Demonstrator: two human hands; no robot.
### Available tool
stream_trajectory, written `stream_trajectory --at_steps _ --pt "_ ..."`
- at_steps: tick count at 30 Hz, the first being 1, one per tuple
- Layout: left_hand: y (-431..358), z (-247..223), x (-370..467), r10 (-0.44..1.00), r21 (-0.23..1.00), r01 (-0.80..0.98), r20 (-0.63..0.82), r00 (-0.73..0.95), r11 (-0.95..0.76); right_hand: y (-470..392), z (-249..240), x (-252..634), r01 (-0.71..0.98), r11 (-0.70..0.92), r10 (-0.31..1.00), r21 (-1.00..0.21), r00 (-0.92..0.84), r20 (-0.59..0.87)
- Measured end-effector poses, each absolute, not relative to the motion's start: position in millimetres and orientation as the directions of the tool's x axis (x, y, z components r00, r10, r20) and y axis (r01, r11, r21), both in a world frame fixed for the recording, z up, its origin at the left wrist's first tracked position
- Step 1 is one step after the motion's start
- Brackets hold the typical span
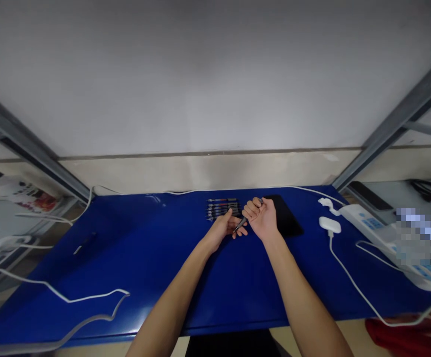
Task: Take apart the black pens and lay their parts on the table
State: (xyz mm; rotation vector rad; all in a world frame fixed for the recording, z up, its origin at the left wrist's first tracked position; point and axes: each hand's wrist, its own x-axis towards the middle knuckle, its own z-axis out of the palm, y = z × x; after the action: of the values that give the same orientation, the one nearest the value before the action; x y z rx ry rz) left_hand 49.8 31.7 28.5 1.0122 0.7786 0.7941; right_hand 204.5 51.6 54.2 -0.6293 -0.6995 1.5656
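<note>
My right hand (262, 220) is closed in a loose fist around a dark pen (241, 224). The pen slants down to the left, and its upper end shows above my curled fingers. My left hand (223, 229) is beside its lower end, thumb raised apart from the fingers. The pen's tip lies across the left fingers; whether it touches them I cannot tell. Just behind my left hand, several pens (221, 205) lie side by side in a stack of rows, partly hidden by that hand. A black mat (288, 218) lies beside and behind my right hand.
The blue tabletop (144, 258) runs to a pale wall. At right are a white earbud case (330, 224) on a cable and a power strip (364, 220). A thin dark pen-like item (83, 244) lies left. White cables (89, 296) cross the left front; a bottle (22, 193) stands beyond.
</note>
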Motion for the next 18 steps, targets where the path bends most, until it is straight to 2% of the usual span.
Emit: stream_trajectory --at_steps 12,18 --pt "32.3 29.1 49.1 0.843 0.924 -0.201 -0.188 0.503 0.326 49.3 57.1 203.2 -0.693 -0.07 0.996 -0.717 -0.086 -0.014" --pt "31.7 30.9 49.2 0.848 0.92 -0.213 -0.188 0.495 0.328 48.0 58.7 201.5 -0.678 -0.036 0.996 -0.734 -0.084 0.028"
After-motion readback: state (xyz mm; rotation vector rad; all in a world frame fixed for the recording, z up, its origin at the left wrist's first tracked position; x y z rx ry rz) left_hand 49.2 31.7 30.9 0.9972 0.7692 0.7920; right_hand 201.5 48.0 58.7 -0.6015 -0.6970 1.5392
